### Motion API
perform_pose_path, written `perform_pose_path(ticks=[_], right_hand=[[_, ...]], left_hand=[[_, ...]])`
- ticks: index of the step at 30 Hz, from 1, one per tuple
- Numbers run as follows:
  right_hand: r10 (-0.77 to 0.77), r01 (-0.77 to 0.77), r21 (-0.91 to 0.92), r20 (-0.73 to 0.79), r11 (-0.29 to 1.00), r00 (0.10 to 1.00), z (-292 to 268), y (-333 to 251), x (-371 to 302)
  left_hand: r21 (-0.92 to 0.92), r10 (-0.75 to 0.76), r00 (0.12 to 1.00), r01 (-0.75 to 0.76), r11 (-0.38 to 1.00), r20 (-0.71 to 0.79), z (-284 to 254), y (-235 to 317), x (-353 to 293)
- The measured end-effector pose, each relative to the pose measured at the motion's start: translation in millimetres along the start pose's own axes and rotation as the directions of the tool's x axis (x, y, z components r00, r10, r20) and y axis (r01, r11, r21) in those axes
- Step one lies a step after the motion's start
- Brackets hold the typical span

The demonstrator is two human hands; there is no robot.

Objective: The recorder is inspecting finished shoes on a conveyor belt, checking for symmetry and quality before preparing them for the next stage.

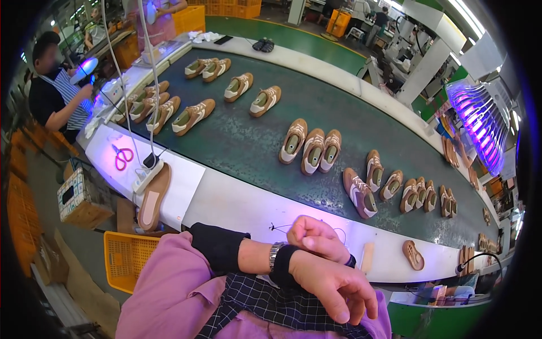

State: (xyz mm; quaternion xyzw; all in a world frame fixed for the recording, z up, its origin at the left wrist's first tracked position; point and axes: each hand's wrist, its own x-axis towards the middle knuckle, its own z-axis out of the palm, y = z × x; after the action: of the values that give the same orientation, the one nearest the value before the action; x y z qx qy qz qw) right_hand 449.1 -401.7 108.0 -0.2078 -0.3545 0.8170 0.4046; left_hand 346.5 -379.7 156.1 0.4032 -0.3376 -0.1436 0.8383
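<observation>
My left hand [334, 285] reaches across in front of my body, with a metal watch and a black band at its wrist. Its fingers are loosely bent, hanging down and apart, with nothing seen in them. Behind it, over the white table edge, is my right hand [317, 238], partly covered by the left. The right fingers are curled closed; whether they hold anything is hidden. A thin dark cord [276, 227] lies beside the right hand on the white edge. Tan shoes with white stripes [359, 192] stand beyond my hands on the dark green belt [243, 152].
A shoe sole [154, 198], a power strip [148, 178] and red-handled scissors [122, 157] lie left. Another sole [413, 255] lies right. A yellow basket [121, 257] stands at lower left. A purple-lit lamp [480, 127] hangs right. A co-worker [56, 90] sits at far left.
</observation>
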Motion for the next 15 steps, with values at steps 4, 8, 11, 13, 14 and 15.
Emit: perform_pose_path(ticks=[4, 8, 11, 13, 14, 15], right_hand=[[-0.140, 0.109, -0.328, -0.073, 0.939, 0.988, 13.0, -2.4, -18.5], [-0.282, 0.251, -0.451, -0.003, 0.857, 0.959, 2.1, -1.1, -18.5], [-0.257, 0.251, -0.475, 0.054, 0.843, 0.965, -2.1, 4.8, -27.1], [-0.136, 0.090, -0.464, -0.067, 0.881, 0.988, 0.5, 5.1, -31.2], [-0.140, 0.092, -0.464, -0.069, 0.881, 0.988, 2.0, 3.6, -32.4], [-0.141, 0.111, -0.439, -0.036, 0.892, 0.989, 4.2, 1.7, -33.2]], left_hand=[[-0.042, -0.028, 0.999, 0.027, 0.999, -0.018, 2.3, -5.0, 0.4], [-0.063, -0.052, 0.999, 0.052, 0.997, -0.010, -0.8, -8.8, 9.5], [-0.075, -0.067, 0.998, 0.068, 0.995, 0.011, -0.7, -10.5, 11.4], [-0.082, -0.061, 0.998, 0.062, 0.995, 0.017, -3.0, -11.6, 13.0], [-0.088, -0.050, 0.999, 0.052, 0.995, 0.019, -4.2, -12.0, 13.8], [-0.090, -0.052, 0.998, 0.054, 0.995, 0.021, -5.1, -11.8, 14.4]])
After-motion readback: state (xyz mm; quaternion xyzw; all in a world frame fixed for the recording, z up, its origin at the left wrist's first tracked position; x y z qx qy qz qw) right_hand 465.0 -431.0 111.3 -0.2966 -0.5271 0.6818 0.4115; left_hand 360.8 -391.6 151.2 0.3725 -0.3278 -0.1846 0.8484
